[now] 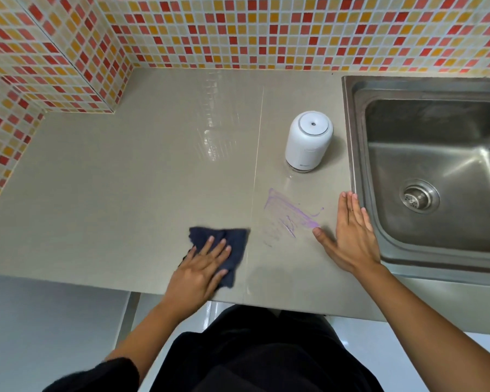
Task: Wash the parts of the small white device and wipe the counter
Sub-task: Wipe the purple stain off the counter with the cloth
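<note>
The small white device [308,140], a rounded cylinder with a grey ring on top, stands assembled on the grey counter [111,179] just left of the sink. A thin purple smear [289,215] streaks the counter in front of it. My left hand [201,267] presses flat with straight fingers on a dark blue cloth [236,243], which lies left of the smear. Right of the smear, my right hand [351,236] rests flat on the counter, fingers straight, holding nothing.
A steel sink [359,154] with a drain [419,196] fills the right side. Mosaic tile walls [238,32] close the back and left, with a boxed-out corner at the left. The counter's front edge runs just below my hands.
</note>
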Demonstrator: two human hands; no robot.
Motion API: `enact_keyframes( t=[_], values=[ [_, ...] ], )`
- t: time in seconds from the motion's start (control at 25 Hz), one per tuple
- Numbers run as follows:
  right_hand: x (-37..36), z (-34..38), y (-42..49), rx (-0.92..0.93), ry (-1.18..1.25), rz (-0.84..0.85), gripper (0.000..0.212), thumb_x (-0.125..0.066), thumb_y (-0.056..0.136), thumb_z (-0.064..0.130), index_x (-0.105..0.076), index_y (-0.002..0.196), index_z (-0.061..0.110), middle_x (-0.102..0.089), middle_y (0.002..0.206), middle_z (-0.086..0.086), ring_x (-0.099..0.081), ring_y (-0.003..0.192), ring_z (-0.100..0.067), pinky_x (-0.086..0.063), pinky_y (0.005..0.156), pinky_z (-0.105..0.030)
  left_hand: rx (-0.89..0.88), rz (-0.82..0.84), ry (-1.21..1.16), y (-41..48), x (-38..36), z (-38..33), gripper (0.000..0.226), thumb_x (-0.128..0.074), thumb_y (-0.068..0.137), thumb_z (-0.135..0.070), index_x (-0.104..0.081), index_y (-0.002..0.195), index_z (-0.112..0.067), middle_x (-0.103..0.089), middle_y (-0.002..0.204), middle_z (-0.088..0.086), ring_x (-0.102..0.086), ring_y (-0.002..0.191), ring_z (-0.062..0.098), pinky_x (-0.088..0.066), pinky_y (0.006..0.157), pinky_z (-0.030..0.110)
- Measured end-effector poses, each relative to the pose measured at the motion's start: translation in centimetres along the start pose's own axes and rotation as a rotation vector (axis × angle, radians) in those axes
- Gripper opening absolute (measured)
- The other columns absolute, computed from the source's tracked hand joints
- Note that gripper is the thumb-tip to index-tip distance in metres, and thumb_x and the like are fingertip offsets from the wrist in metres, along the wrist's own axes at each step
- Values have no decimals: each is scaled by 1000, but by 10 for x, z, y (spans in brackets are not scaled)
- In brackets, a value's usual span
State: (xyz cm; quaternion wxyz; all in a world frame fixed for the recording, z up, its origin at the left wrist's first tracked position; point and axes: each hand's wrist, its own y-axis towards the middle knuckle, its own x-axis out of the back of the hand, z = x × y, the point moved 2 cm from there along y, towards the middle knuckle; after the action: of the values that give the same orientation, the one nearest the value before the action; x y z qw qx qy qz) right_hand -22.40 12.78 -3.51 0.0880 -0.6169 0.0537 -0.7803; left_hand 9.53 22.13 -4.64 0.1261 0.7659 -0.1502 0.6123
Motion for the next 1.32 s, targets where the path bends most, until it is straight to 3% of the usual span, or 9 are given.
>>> enact_keyframes(
  t=[0.12,0.24,0.36,0.56,0.72,0.92,1.04,1.16,1.32],
  values=[
    [2,6,-6,110,-5,-40,109,0,72,84,1,148,6,3,157,-9,18,142,-10,10,115,-31,-67,18,49,-27,18,55,50,-23,101,-39,-47,134,-10,-50,139,5,-23,141,11,-20,111,31],
    [-4,16,-23,179,-45,-109,95,-9,83,75,-13,147,5,-8,156,-7,9,144,-11,10,114,-33,189,-26,68,2,30,102,55,-19,98,-46,-46,137,-17,-50,141,5,-13,143,5,-22,106,42],
    [-7,9,-25,-23,43,-164,93,-11,82,73,-9,148,8,-2,157,-11,7,144,-17,10,114,-40,446,-45,-22,57,29,99,64,-15,89,-52,-42,140,-24,-37,149,0,-17,144,21,-17,110,51],
    [-10,7,-17,-125,37,-139,101,-3,75,81,-3,149,13,-3,155,-23,0,144,-35,-6,115,-49,125,1,-58,22,5,14,57,-20,98,-51,-42,138,-17,-42,144,-1,-24,141,20,-21,112,41],
    [-11,8,-17,-147,19,-117,101,-4,74,82,-1,149,14,-3,154,-25,1,144,-35,-11,116,-49,111,-20,-56,-51,18,64,57,-22,100,-46,-50,132,-8,-51,137,6,-14,143,4,-15,113,24],
    [-12,6,-17,-148,2,-94,100,-7,75,81,1,149,15,0,155,-24,4,144,-33,-9,116,-48,662,-160,-123,25,29,106,42,-40,100,-26,-46,137,-7,-39,147,13,-24,142,28,-27,109,53],
    [-12,5,-17,-138,9,-99,99,-10,75,80,0,149,15,1,155,-22,5,144,-32,-6,116,-46,362,-126,-122,57,10,42,51,-31,99,-39,-52,131,-6,-48,140,14,-35,136,35,-32,106,50],
    [-8,6,-18,-132,130,-119,96,-13,76,77,-4,149,15,-1,156,-18,4,145,-28,-3,116,-42,27,8,-100,14,5,7,56,-23,100,-44,-53,130,-7,-49,138,5,-31,137,17,-21,113,29],
    [6,4,-4,-131,350,-181,88,-19,81,68,-12,148,11,-5,158,-11,2,145,-21,-4,118,-39,108,-58,-97,11,24,80,57,-25,100,-45,-54,129,-6,-52,137,9,-27,139,11,-24,111,25]
  ],
)
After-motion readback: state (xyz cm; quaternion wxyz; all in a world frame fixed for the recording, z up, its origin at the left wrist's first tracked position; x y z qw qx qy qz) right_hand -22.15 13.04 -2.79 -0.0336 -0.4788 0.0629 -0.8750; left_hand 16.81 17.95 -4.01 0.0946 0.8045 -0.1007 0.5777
